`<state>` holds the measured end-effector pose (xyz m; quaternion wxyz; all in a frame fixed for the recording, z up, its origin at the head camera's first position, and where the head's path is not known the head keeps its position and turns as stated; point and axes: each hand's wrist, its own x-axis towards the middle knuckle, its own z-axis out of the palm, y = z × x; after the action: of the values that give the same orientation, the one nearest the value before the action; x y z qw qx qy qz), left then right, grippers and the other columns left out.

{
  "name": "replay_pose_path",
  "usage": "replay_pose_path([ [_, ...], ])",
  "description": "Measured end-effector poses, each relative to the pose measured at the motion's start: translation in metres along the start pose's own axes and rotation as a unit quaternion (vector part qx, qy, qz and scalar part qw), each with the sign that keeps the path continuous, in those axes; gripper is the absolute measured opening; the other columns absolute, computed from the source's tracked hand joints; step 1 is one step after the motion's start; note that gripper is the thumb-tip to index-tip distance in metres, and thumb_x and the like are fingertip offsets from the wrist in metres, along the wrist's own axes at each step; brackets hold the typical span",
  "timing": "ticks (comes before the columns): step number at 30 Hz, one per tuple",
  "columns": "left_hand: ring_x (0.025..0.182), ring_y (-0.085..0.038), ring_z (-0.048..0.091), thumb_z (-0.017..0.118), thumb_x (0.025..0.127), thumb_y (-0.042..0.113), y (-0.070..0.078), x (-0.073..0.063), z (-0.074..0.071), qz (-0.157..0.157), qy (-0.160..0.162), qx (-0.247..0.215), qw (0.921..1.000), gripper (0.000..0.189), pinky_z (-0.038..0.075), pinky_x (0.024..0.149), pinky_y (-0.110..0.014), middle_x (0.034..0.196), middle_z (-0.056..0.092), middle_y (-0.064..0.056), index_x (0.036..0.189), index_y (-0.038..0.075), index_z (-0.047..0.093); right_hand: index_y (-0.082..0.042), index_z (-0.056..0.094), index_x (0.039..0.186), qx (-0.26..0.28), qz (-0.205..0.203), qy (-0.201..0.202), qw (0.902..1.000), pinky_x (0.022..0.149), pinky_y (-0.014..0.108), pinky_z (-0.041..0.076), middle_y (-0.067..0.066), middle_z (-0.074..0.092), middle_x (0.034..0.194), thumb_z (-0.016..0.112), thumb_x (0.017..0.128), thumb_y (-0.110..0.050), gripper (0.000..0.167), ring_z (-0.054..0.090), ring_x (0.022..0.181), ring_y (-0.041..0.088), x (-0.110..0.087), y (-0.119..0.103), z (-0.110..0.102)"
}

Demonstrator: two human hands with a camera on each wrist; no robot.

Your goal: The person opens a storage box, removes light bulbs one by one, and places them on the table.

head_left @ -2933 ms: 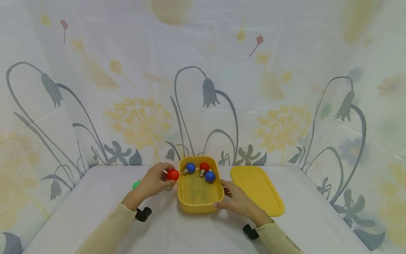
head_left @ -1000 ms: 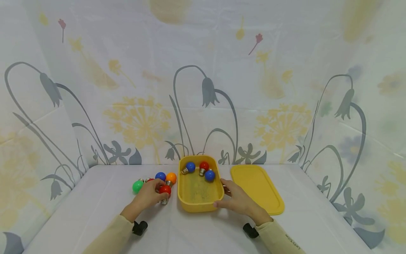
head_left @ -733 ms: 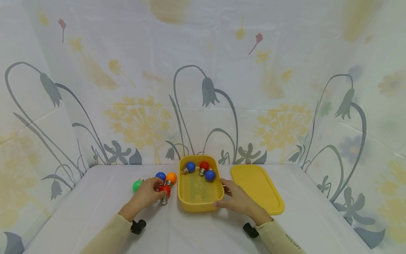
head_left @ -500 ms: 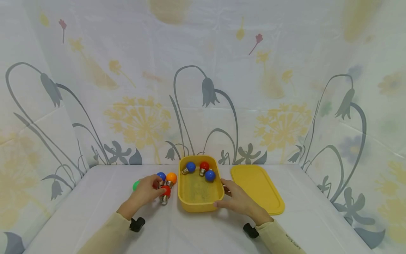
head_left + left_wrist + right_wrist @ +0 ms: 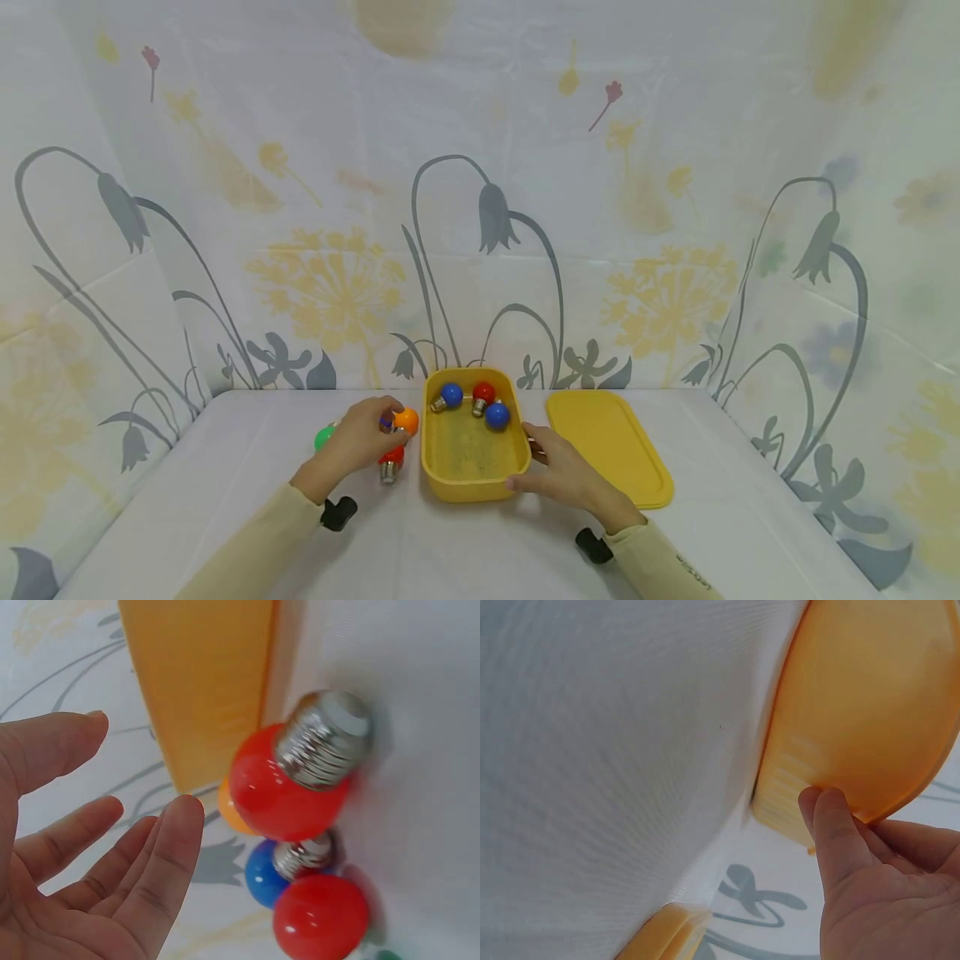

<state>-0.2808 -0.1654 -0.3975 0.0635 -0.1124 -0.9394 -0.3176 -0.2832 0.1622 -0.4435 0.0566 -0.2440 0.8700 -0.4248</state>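
My left hand hovers over a cluster of bulbs left of the yellow box. Its fingers are spread with nothing between them in the left wrist view. Nearest to it are a red light bulb with a silver screw base, an orange bulb and a blue bulb. A second red bulb lies behind these. A green bulb shows partly past the hand. My right hand rests extended fingers against the box's right wall, its thumb at the near corner.
Inside the box lie two blue bulbs, one at the far left and one at the right, plus a red bulb. A flat yellow lid lies right of the box on the white tablecloth. A patterned curtain stands behind.
Earlier my left hand held a red bulb beside the box, then lowered to the cluster with it. Now it has come off the red bulb, toward the orange and blue ones. My right hand stays.
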Motion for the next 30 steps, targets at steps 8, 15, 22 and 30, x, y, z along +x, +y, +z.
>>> replay_pose_path([
  [8, 0.082, -0.019, 0.060, 0.076, 0.082, 0.019, 0.024, 0.016, 0.003, 0.045, -0.007, -0.003, 0.9989, 0.035, 0.054, 0.073, -0.033, 0.103, 0.063, -0.013, 0.111, 0.005, 0.063, -0.001, 0.031, 0.146, 0.008, -0.012, 0.004, 0.9999, 0.103, 0.043, 0.040, 0.015, 0.039, 0.146, 0.079, 0.075, -0.043, 0.095, 0.047, 0.127, 0.031, 0.001, 0.004, 0.001],
  [15, 0.087, -0.022, 0.060, 0.077, 0.081, 0.021, 0.041, 0.034, 0.013, 0.084, -0.017, -0.015, 0.9962, 0.031, 0.053, 0.075, -0.033, 0.098, 0.062, -0.004, 0.107, 0.008, 0.065, -0.001, 0.031, 0.147, 0.007, -0.012, 0.002, 0.9999, 0.103, 0.043, 0.040, 0.014, 0.039, 0.146, 0.078, 0.076, -0.040, 0.093, 0.047, 0.127, 0.030, 0.000, 0.003, 0.000],
  [22, 0.084, -0.016, 0.056, 0.075, 0.083, 0.024, 0.057, 0.051, 0.023, 0.116, -0.034, -0.015, 0.9925, 0.029, 0.051, 0.075, -0.031, 0.093, 0.061, 0.000, 0.107, 0.010, 0.066, -0.002, 0.029, 0.147, 0.011, -0.007, 0.000, 0.9999, 0.104, 0.043, 0.039, 0.014, 0.037, 0.148, 0.078, 0.077, -0.040, 0.094, 0.045, 0.129, 0.030, 0.000, 0.001, -0.001],
  [30, 0.086, -0.017, 0.056, 0.072, 0.085, 0.027, 0.069, 0.070, 0.036, 0.116, -0.062, -0.015, 0.9913, 0.036, 0.051, 0.076, -0.030, 0.100, 0.062, -0.003, 0.116, 0.009, 0.064, -0.003, 0.030, 0.147, 0.007, -0.006, -0.003, 1.0000, 0.103, 0.043, 0.040, 0.014, 0.037, 0.148, 0.078, 0.077, -0.042, 0.094, 0.046, 0.129, 0.031, 0.000, 0.002, -0.001],
])
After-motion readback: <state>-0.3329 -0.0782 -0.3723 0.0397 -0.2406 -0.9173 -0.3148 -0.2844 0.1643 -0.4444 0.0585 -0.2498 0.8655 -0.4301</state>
